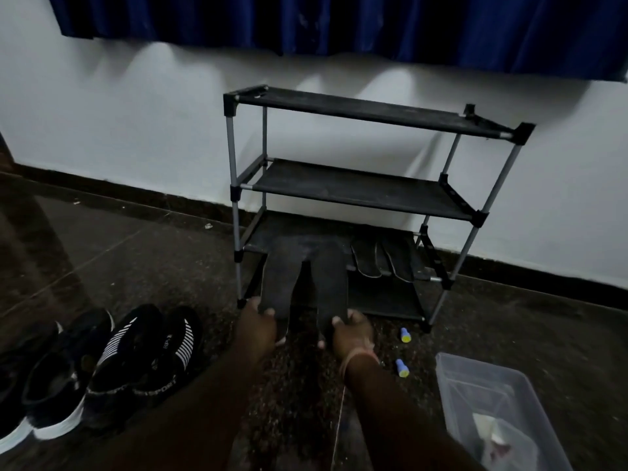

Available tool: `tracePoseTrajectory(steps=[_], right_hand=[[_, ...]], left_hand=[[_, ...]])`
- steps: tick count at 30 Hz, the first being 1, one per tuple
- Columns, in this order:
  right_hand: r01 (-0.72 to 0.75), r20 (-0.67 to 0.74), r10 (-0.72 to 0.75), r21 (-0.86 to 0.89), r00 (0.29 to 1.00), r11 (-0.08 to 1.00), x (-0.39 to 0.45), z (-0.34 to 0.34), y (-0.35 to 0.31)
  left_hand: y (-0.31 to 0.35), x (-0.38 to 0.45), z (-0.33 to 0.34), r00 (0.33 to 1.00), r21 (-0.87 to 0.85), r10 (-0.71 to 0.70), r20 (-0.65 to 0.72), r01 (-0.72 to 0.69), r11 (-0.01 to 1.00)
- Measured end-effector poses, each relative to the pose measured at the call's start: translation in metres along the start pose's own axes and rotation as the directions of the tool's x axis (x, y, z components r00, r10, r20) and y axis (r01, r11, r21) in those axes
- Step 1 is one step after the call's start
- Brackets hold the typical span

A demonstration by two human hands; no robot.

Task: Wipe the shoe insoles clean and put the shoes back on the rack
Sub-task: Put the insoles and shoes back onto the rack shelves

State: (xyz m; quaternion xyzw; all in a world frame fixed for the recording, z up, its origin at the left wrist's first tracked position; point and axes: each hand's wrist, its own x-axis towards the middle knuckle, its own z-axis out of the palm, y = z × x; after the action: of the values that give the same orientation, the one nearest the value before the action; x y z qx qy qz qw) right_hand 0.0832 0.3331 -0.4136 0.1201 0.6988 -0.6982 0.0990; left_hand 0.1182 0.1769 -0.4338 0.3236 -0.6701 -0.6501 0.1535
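Fingers (268,312) pinching insoles (326,283), rack (356,188) edge

Dim room, much cut off or hidden

Left of the shoe rack (353,185), the outermost shoe (13,433) runs off the picture's edge. To the rack's right, the clear plastic box (475,379) is cropped at the bottom, its contents a pale blur. The held insoles (306,283) cover part of the rack's low shelves; two small capped items (405,335) are too small to identify.

"SPORT" on the heels of both striped black shoes (146,355).
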Motion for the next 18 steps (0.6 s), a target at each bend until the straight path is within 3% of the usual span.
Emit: tracePoseTrajectory(steps=[12, 18], right_hand=[[-0.02, -0.032, 0.016, -0.101, 0.999, 0.995, 0.129, 0.058, -0.084], [-0.053, -0.014, 0.052, -0.128, 0.999, 0.99, 0.181, 0.094, -0.089]], left_hand=[[0.09, 0.129, 0.048, 0.994, -0.106, -0.101, 0.037, 0.104, 0.989], [0.102, 0.181, 0.069, 0.998, 0.018, -0.052, 0.048, 0.051, 0.999]])
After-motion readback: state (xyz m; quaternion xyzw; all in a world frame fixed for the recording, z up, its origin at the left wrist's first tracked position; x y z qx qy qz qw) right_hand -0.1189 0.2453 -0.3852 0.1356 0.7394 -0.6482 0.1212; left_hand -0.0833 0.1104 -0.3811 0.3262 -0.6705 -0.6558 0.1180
